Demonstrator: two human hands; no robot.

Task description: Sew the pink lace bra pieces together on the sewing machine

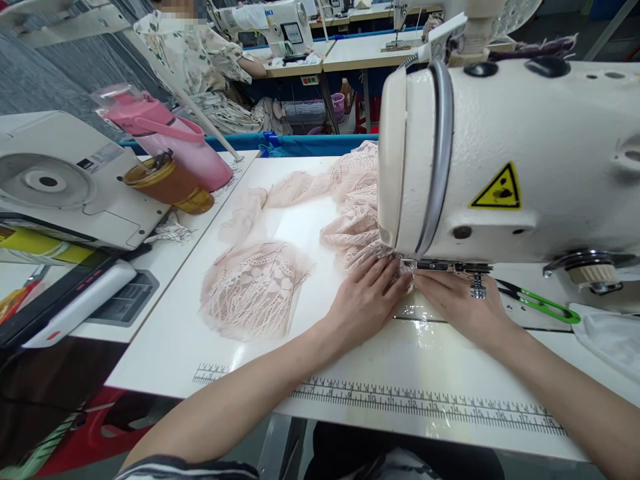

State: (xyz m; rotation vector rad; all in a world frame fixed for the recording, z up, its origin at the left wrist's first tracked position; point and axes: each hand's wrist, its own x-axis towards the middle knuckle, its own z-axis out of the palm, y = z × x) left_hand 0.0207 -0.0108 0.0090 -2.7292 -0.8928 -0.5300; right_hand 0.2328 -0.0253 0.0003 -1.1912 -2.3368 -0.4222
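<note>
Pale pink lace fabric (353,230) is bunched beside and partly behind the head of a white sewing machine (500,153). My left hand (367,293) is closed on the fabric's near edge, left of the presser area, with fingers bent down and thumb close to them. My right hand (463,300) reaches beneath the machine head from the right. Its fingers meet the same edge, and the fingertips are partly hidden by the machine. A separate folded lace piece (253,290) lies flat to the left. Needle and presser foot are mostly hidden.
Green-handled thread snips (545,305) lie right of my right hand, near white cloth (610,340). A printed ruler (380,398) runs along the table's front. At left stand a pink bottle (175,143), an amber cup (173,187) and another white machine (65,180). A person (190,53) sits beyond.
</note>
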